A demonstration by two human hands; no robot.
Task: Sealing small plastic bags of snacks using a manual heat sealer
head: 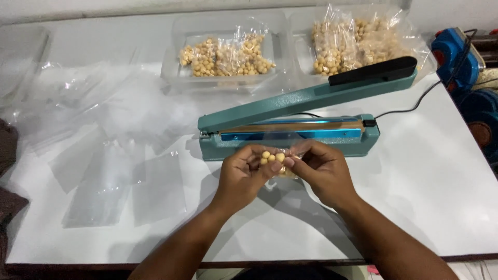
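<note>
Both hands meeting low in the middle of the white bench (415,197), just in front of the teal heat sealer (290,136). Left hand (243,173) curled, fingers pinched narrow on one side of a small clear bag of round tan snack balls (273,158); right hand (322,168) pinching the other side, thumb and fingertips closed on the plastic. Bag held between the two hands, just off the bench, its top edge close to the sealer's front lip; whether touching it, cannot tell. Sealer arm (311,93) raised at a slant, black handle (372,71) at the far right end, black cord (415,106) trailing off to the right. Behind the sealer, two clear trays: left tray (176,72) with filled bags of the same snack, right tray (303,31) heaped higher with more. Loose empty clear bags (98,155) spread flat and overlapping across the left half of the bench. Blue and red device (454,54) at the far right edge, partly cut off.
</note>
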